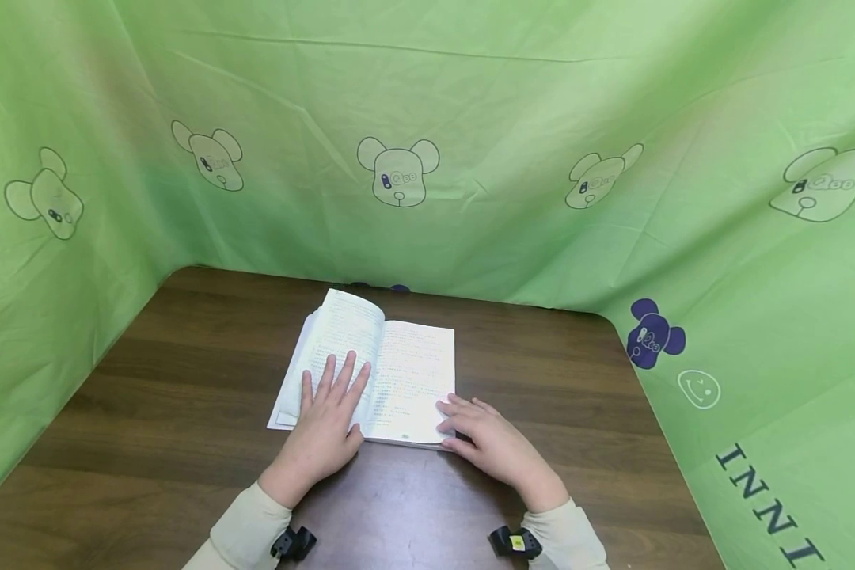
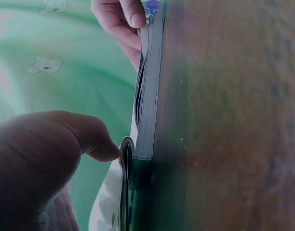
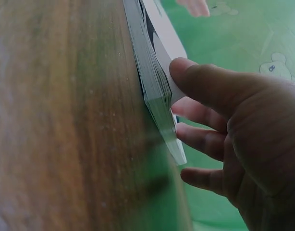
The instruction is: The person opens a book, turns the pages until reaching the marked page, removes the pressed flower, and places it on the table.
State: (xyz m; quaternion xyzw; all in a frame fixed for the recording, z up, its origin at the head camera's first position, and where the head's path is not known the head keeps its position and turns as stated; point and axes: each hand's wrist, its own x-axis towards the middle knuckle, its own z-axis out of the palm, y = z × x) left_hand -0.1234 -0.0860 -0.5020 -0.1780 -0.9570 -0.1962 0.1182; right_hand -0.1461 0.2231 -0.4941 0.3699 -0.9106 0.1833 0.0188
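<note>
An open paperback book [image 1: 415, 372] lies on the wooden table with lines of print on both pages. My left hand [image 1: 322, 434] rests on the lower part of its left page [image 1: 349, 324], fingers straight and spread. That page bulges up at the top. In the left wrist view the left thumb [image 2: 97, 139] is at the curved lower edge of the pages. My right hand [image 1: 497, 446] touches the book's lower right corner, fingers relaxed and slightly bent. In the right wrist view its thumb [image 3: 200, 79] lies against the top page, with the other fingers along the side edge.
Dark wood tabletop [image 1: 164, 396] surrounds the book. A green cloth [image 1: 499, 103] with bear-head drawings hangs behind and at both sides. Black devices sit on both wrists, one by the left sleeve [image 1: 238, 526] and one by the right sleeve [image 1: 566, 538].
</note>
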